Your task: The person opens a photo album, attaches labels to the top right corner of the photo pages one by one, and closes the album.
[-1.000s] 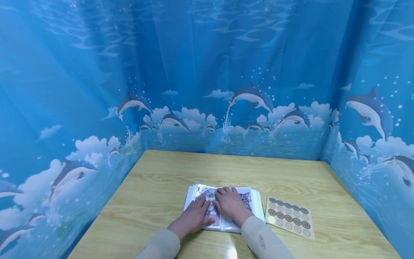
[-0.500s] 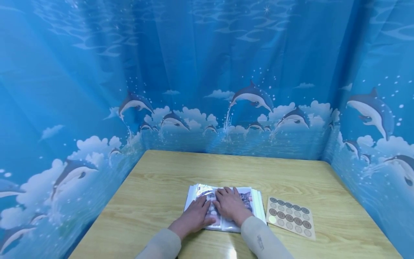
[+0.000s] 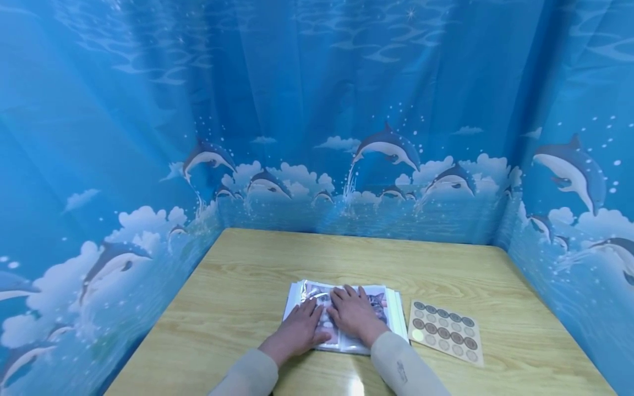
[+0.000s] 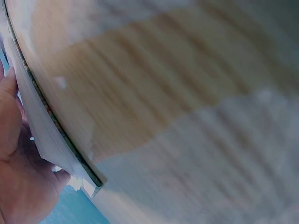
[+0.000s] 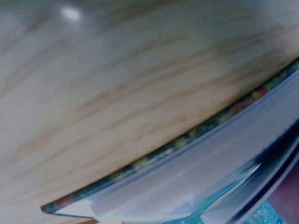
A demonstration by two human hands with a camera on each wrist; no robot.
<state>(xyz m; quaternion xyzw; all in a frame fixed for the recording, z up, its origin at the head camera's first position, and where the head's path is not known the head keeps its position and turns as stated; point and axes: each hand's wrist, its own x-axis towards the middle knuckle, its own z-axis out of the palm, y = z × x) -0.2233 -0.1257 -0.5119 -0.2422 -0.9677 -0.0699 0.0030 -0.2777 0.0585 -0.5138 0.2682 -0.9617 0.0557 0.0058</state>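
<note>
An open photo album with clear sleeves and cat pictures lies on the wooden table. My left hand rests flat on its left page, fingers straight. My right hand lies flat beside it on the right page, fingers straight, touching the left hand. The left wrist view shows my palm against the album's edge. The right wrist view shows the album's stacked sleeves close up over the table.
A tan sticker sheet with round brown and pale dots lies right of the album. Blue dolphin-print curtains wall the table on the left, back and right. Bare tabletop stretches behind the album.
Both hands stay flat on the album; only the slightest shift of the fingers and the view shows.
</note>
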